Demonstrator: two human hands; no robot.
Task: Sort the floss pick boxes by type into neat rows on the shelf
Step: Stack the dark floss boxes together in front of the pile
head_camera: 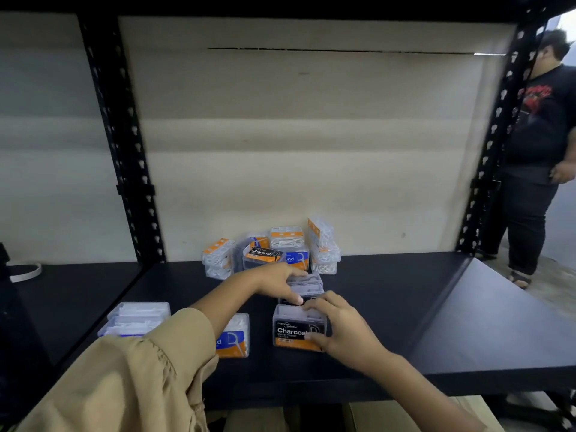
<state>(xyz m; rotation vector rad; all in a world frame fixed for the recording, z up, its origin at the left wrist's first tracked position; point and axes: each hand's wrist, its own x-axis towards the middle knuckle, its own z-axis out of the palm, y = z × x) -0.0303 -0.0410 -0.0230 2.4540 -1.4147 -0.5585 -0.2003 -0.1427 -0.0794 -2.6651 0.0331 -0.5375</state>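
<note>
Up front, right hand [339,325] grips "Charcoal" box [293,333]; left hand [277,283] grips clear-topped box [307,288] just behind.

Setting: stockroom or shop storage area. Evidence: black metal racking with slotted uprights [124,151] either side of the bay; flat black shelf [405,307] at working height; plain brown backing board [296,135] behind. Stock is many identical retail-packed floss pick boxes [274,251], labelled, several of each kind. Rough bare floor [558,291] beside the rack, where a second person [542,135] stands.
</note>
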